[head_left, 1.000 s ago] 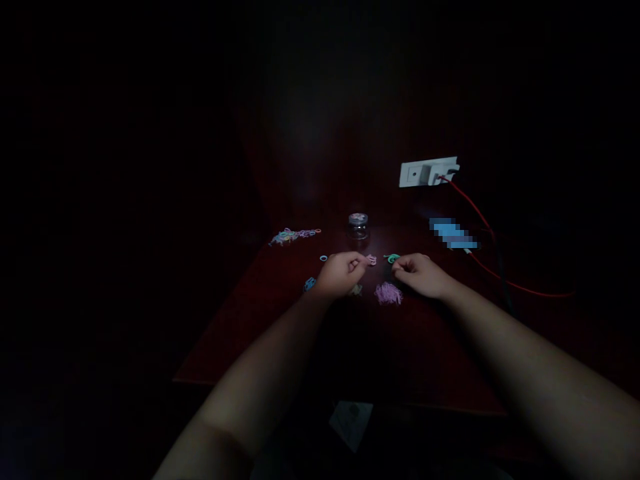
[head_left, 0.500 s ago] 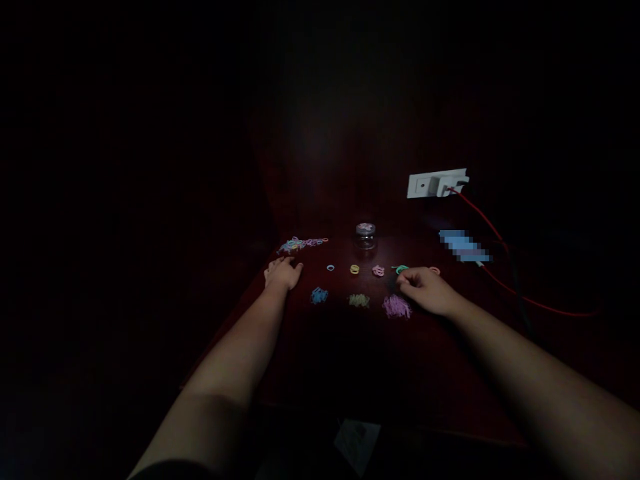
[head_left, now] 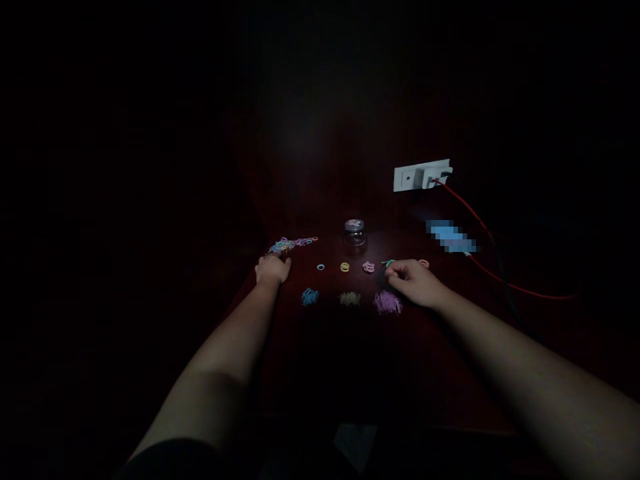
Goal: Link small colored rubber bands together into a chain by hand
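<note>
My left hand (head_left: 273, 268) lies at the near edge of a mixed pile of small coloured rubber bands (head_left: 287, 246), its thumb apart from the fingers. My right hand (head_left: 413, 281) is closed, fingertips bent together beside the green rubber bands (head_left: 389, 263), partly covering them. Whatever it pinches is hidden. To its left in the same row are pink bands (head_left: 369, 267), yellow bands (head_left: 345, 267) and a light blue band (head_left: 321, 267). An orange band (head_left: 424, 263) shows behind the hand. Nearer lie purple (head_left: 388, 303), dull yellow (head_left: 350, 299) and blue (head_left: 310, 297) heaps.
A clear lidded jar (head_left: 355, 232) stands at the back of the dark red table (head_left: 320, 360). On the right lies a blurred-out blue object (head_left: 450, 236) with a red cable (head_left: 493, 273) running from it. A plug sits in the wall socket (head_left: 421, 176).
The whole view has shifted, so things appear slightly further left and up. My left fingers look more bent at the pile. The right hand stays by the green bands.
</note>
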Demonstrator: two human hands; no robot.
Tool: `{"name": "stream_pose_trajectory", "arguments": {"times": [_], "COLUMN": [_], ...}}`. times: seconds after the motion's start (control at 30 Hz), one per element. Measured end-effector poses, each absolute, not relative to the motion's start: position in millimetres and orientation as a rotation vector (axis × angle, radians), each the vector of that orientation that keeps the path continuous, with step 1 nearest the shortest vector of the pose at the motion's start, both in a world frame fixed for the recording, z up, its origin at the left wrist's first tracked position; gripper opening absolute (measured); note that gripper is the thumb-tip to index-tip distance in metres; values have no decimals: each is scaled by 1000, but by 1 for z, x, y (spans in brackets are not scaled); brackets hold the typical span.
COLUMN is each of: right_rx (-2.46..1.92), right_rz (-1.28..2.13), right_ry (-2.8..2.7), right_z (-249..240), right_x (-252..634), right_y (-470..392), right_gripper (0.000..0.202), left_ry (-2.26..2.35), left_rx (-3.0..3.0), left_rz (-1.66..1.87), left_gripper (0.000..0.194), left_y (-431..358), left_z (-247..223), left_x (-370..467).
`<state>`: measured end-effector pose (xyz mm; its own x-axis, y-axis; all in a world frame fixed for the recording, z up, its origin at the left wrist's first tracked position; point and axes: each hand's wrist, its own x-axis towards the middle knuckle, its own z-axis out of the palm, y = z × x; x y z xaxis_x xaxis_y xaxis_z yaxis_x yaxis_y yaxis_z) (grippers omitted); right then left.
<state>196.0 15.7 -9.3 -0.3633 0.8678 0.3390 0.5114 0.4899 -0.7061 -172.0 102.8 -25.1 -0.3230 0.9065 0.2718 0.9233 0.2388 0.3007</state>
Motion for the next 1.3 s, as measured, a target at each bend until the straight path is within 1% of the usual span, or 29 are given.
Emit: {"name": "stream_pose_trajectory", "arguments": {"times": [0.2,0.37,0.43,0.67,0.77,0.8,0.83,0.93,1.0,1.1,1.2,1.3], "right_rx": [-1116,-1112,-1115,-1074,-1030,-1012,-996,-958,-927,-916,-910,-915], "right_rz": [655,633,623,655,677,687,696,726,735,711,689,671], "right_ry": [-2011,-2014,-2017,-2012,-2007,-2003,-1996,-1935,-1881,-1832,-1796,-1807], "right_z": [-6,-7,-7,-7,-11,-12,-13,-12,-9,-5,-3,-3], "right_x": [195,195,195,194,193,192,191,187,185,184,185,186], "right_y": [13,14,13,12,14,15,15,14,11,7,7,8], "right_gripper": [14,15,15,15,15,15,16,15,20,28,30,24], "left_ry": [-2424,-2379,-2377,-2385,-2240,-2126,-2048,-1891,-1715,-1558,-1510,-1524], "left_rx": [-1837,-1831,-1814,-1702,-1819,-1916,-1998,-2219,-2435,-2630,-2694,-2703], "left_rz": [-954,-1138,-1233,-1617,-1820,-1950,-2008,-2050,-2115,-2039,-1899,-1824], "left_gripper": [32,23,22,29,29,28,27,28,29,28,25,25], "left_y": [80,60,55,36,27,25,23,17,12,3,-3,-3], "left_z": [-24,-25,-26,-28,-22,-18,-14,0,7,10,5,0], "left_x": [-175,-176,-176,-171,-150,-138,-124,-73,-37,2,18,18]}}
